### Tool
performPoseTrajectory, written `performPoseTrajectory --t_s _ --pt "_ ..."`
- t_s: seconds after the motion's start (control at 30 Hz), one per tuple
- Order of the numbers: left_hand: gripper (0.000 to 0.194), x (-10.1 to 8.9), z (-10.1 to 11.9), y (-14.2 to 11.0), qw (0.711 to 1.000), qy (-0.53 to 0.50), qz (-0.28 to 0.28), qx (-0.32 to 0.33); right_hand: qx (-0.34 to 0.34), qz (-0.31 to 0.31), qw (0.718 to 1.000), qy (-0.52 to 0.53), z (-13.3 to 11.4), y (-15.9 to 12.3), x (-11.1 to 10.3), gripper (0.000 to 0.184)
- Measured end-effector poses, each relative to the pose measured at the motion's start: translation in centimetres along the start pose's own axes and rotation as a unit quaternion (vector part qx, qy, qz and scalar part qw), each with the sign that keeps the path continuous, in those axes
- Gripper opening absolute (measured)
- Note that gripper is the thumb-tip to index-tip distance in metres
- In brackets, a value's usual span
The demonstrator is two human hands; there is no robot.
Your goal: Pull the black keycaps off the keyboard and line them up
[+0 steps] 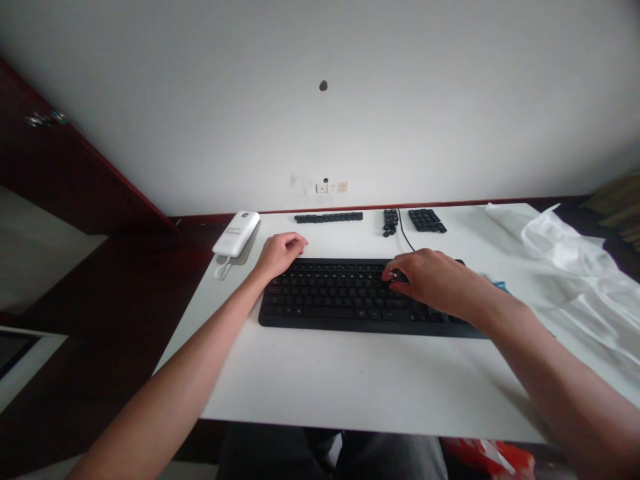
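Note:
A black keyboard [330, 312] lies on the white table in front of me. My left hand [283, 253] rests at its far left corner, fingers curled in, with nothing seen in them. Over the right part of the keyboard is my right hand [425, 277], thumb and forefinger bent towards each other at the keys. Something small and shiny shows between those fingertips, too small to name. The hand hides much of the keyboard's right side. Behind the keyboard are a row of loose black keycaps [329, 218], a smaller cluster of keycaps [391, 222] and a block of keycaps [427, 221].
A white power bank [237, 234] with a short cable loop is at the table's left edge. Crumpled white plastic sheeting [565, 247] covers the right side. A black cable [404, 233] runs back from the keyboard. A blue object [501, 287] is partly hidden by my right wrist.

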State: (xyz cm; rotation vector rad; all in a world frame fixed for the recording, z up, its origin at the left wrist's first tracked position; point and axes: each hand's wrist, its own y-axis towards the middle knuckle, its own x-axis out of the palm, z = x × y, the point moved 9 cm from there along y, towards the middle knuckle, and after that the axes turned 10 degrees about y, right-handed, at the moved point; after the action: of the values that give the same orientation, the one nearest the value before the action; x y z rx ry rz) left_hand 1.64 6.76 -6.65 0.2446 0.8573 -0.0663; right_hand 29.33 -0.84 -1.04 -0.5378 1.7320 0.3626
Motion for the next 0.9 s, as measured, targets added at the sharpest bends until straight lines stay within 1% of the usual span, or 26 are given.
performPoseTrajectory --t_s 0.17,0.3,0.43,0.7,0.9 --pt "0.026 -0.09 0.07 -0.04 1.0 0.006 0.004 0.001 0.008 -0.018 1.0 0.008 0.54 0.46 0.32 0.02" --pt "0.027 -0.16 0.27 -0.11 1.0 0.01 0.004 0.001 0.005 -0.019 1.0 0.015 0.81 0.59 0.55 0.019" --pt "0.029 -0.21 0.45 -0.11 1.0 0.012 0.005 0.005 0.001 -0.02 1.0 0.008 0.9 0.54 0.68 0.018" --pt "0.027 -0.26 0.6 -0.11 1.0 0.016 0.001 -0.004 0.021 -0.043 0.999 -0.004 0.67 0.55 0.58 0.015" --pt "0.027 -0.25 0.58 -0.11 1.0 0.013 0.0 -0.006 0.006 -0.027 1.0 -0.014 0.2 0.3 0.19 0.016"
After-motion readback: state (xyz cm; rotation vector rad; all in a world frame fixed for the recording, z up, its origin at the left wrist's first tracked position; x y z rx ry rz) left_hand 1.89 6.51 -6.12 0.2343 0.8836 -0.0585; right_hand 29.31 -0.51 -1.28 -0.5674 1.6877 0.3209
